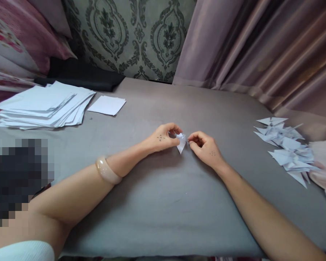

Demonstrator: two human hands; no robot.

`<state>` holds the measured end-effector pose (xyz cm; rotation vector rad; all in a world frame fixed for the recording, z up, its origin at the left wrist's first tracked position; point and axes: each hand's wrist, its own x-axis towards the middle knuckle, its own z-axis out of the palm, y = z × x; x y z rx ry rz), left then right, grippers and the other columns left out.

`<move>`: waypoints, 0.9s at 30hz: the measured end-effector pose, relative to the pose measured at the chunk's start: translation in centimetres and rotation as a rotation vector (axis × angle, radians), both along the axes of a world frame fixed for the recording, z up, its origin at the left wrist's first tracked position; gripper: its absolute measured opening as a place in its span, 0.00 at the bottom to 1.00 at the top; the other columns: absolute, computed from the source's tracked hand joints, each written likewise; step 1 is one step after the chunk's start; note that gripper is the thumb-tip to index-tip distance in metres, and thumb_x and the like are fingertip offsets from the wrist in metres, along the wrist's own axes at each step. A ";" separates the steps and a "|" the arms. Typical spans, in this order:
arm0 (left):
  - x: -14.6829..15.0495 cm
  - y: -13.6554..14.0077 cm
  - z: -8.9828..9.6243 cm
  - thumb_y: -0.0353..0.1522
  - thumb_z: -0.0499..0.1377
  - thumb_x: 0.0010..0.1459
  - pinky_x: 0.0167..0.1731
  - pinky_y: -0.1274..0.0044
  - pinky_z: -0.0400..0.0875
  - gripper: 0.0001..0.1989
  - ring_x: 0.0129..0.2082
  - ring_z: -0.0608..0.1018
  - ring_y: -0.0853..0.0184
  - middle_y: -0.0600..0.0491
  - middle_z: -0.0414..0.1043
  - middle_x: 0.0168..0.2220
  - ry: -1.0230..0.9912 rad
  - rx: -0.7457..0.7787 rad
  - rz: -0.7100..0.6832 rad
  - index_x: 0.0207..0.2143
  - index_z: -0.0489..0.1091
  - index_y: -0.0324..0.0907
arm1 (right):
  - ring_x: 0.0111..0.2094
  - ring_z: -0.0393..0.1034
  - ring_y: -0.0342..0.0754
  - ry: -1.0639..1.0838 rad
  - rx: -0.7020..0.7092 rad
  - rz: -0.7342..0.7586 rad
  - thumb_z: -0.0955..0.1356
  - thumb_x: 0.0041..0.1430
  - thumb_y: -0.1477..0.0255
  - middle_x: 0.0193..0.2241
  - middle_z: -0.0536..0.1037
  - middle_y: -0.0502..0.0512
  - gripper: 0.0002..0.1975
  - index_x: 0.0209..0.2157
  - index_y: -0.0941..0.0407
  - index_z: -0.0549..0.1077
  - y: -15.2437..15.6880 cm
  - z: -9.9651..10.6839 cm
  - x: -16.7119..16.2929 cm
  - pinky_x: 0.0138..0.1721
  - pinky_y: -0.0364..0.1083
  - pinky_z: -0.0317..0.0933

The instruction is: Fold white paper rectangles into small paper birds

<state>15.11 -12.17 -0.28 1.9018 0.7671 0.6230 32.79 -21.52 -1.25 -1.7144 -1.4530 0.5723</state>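
My left hand (164,137) pinches a small folded piece of white paper (181,144) above the middle of the grey-covered table. The paper has a sharp point facing down toward me, and its upper edge is uneven with folds. My right hand (205,145) is just to the right, its thumb and index finger pressed together at the paper's right side. Whether those fingertips grip a thin corner of it is too small to make out. A pale bangle (108,171) circles my left forearm.
A stack of white paper sheets (43,103) lies at the left, with smaller square sheets (107,105) beside it. Several folded paper cranes (290,145) are heaped at the right, near pale cloth (324,159). Black fabric (81,74) and curtains (228,43) border the grey table (163,217).
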 end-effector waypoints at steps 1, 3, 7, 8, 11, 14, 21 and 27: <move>0.1 -0.1 -0.3 0.31 0.61 0.47 0.39 0.74 0.69 0.14 0.38 0.74 0.66 0.50 0.75 0.38 -0.002 0.030 -0.016 0.38 0.74 0.39 | 0.26 0.66 0.43 -0.001 0.007 0.001 0.66 0.49 0.73 0.26 0.74 0.49 0.05 0.31 0.55 0.71 0.0 0.0 0.0 0.31 0.45 0.60; 0.3 -0.2 -0.7 0.34 0.62 0.49 0.38 0.75 0.68 0.12 0.37 0.74 0.66 0.51 0.75 0.37 -0.008 0.072 -0.028 0.38 0.74 0.40 | 0.25 0.65 0.42 0.000 0.022 0.001 0.66 0.50 0.73 0.26 0.74 0.49 0.05 0.31 0.55 0.72 0.0 -0.2 -0.1 0.31 0.44 0.60; 0.6 -0.2 -1.1 0.35 0.61 0.53 0.34 0.78 0.66 0.09 0.32 0.73 0.69 0.53 0.74 0.33 -0.013 0.108 -0.029 0.36 0.74 0.40 | 0.25 0.64 0.42 -0.013 0.043 0.012 0.66 0.50 0.73 0.26 0.74 0.49 0.05 0.32 0.55 0.72 0.0 -0.2 -0.2 0.30 0.44 0.59; 0.6 -0.3 -1.1 0.34 0.60 0.54 0.33 0.78 0.66 0.08 0.31 0.72 0.70 0.53 0.74 0.32 -0.011 0.109 -0.031 0.35 0.74 0.40 | 0.25 0.64 0.42 -0.021 0.047 0.016 0.66 0.50 0.73 0.26 0.75 0.49 0.06 0.32 0.56 0.72 0.0 -0.2 -0.3 0.30 0.43 0.59; 0.8 -0.5 -1.0 0.33 0.60 0.54 0.29 0.80 0.63 0.07 0.27 0.70 0.72 0.55 0.72 0.28 0.012 0.100 -0.030 0.34 0.75 0.39 | 0.26 0.65 0.42 -0.044 0.056 0.028 0.65 0.51 0.74 0.26 0.75 0.49 0.06 0.32 0.56 0.73 0.0 -0.2 -0.3 0.32 0.43 0.60; 1.0 -0.7 -0.9 0.33 0.59 0.54 0.27 0.81 0.61 0.07 0.25 0.68 0.73 0.56 0.70 0.25 0.039 0.116 -0.022 0.32 0.74 0.38 | 0.27 0.66 0.42 -0.050 0.051 0.038 0.65 0.51 0.74 0.28 0.76 0.49 0.07 0.33 0.55 0.73 0.0 -0.2 -0.3 0.33 0.43 0.60; 1.1 -0.6 -1.0 0.33 0.58 0.54 0.25 0.81 0.58 0.08 0.22 0.63 0.74 0.59 0.64 0.21 0.075 0.199 -0.011 0.28 0.73 0.38 | 0.28 0.68 0.42 -0.045 0.069 0.029 0.64 0.51 0.75 0.28 0.77 0.49 0.07 0.32 0.56 0.73 0.0 -0.1 -0.5 0.34 0.43 0.61; 1.0 -0.7 -0.9 0.33 0.58 0.55 0.24 0.81 0.59 0.09 0.22 0.65 0.74 0.58 0.66 0.21 0.089 0.196 -0.008 0.30 0.76 0.38 | 0.28 0.69 0.42 -0.032 0.059 0.032 0.65 0.52 0.74 0.28 0.77 0.49 0.07 0.33 0.55 0.74 0.1 -0.2 -0.7 0.33 0.42 0.61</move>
